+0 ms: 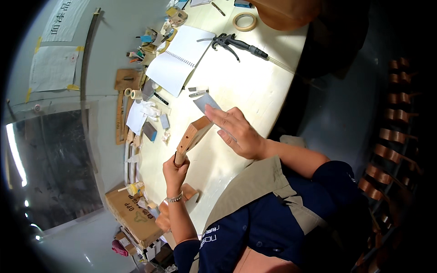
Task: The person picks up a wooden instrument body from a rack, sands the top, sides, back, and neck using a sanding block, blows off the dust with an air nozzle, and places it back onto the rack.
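Observation:
My left hand (175,172), closed around a narrow wooden handle, holds up a wooden piece with a thick block-like head (195,134). Small dark holes show in the head's side. My right hand (243,136) has a grey sheet that looks like sandpaper (205,103), pinched between thumb and outstretched fingers. The sheet is just beyond the far right end of the wooden head; whether they touch I cannot tell. A bracelet circles my left wrist.
On the pale table lie an open spiral notebook (180,57), a black air blow gun (232,44) with a hose and a tape roll (245,21). Sanding blocks (149,131) and a white glove (149,109) lie left. A cardboard box (136,214) stands lower left.

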{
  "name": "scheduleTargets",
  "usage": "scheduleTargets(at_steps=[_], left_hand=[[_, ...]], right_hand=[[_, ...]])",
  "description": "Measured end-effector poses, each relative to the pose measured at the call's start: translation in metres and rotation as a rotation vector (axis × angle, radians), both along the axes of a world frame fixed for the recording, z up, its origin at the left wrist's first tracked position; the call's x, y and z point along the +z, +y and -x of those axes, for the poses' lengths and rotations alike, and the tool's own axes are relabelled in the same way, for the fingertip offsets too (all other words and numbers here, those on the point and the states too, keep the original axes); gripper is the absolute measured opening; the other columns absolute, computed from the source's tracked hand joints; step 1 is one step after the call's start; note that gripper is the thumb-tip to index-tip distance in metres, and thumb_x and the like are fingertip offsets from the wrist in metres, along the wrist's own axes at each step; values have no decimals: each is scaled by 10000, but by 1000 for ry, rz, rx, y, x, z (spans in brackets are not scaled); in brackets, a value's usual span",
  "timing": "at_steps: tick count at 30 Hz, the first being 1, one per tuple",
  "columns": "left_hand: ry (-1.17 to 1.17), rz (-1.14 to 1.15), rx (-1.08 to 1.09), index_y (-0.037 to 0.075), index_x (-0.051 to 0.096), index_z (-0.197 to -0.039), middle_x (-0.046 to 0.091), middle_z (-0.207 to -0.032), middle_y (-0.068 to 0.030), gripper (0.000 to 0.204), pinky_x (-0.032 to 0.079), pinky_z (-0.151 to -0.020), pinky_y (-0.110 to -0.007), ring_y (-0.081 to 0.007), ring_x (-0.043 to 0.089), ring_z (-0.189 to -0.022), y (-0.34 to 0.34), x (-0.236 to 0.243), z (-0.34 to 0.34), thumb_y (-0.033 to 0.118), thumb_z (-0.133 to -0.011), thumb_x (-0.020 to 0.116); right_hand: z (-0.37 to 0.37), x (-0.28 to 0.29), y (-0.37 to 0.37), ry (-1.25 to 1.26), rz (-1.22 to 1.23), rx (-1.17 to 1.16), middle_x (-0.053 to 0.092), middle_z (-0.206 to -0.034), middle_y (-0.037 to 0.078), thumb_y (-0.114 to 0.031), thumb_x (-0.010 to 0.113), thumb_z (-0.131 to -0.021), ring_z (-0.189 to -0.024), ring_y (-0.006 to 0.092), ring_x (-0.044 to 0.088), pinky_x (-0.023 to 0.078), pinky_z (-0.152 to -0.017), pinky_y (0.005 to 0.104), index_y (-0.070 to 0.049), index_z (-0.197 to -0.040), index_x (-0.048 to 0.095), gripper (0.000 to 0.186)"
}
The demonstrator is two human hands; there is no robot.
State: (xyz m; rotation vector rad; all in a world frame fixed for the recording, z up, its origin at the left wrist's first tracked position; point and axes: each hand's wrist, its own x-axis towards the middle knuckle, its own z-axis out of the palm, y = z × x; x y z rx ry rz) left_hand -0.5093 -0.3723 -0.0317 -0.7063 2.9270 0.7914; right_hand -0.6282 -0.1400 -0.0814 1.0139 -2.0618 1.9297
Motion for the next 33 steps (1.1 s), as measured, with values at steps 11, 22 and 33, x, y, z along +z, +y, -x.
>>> scheduleTargets(at_steps=[11, 22, 33], left_hand=[[212, 394, -98, 139, 642, -1108, 624, -748, -91, 446, 478, -571, -332, -247, 595, -596, 20, -15, -4, 20, -679, 631], [55, 547, -201, 40, 508, -1097, 528, -822, -72, 355, 473, -538, -337, -232, 574, -711, 50, -154, -12, 46, -747, 568], [48, 474, -202, 36, 513, -1097, 518, -849, -80, 413, 476, -560, -326, -234, 561, -740, 45, -150, -11, 40, -694, 602]], right_hand=[[39, -60, 19, 7, -622, -40, 439, -1375, 85, -197, 448, -922, -1006, 259, 471, 342, -906, 371, -82, -1353, 417, 447], [-11, -160, -34, 136, -727, 155, 286, -1472, 53, -389, 597, -806, -1368, 183, 239, 71, -1107, 508, -94, -1415, 279, 748], [-32, -141, -53, 251, -797, 270, 302, -1469, 20, -439, 551, -806, -1352, 158, 273, 83, -1102, 515, -125, -1406, 315, 717]])
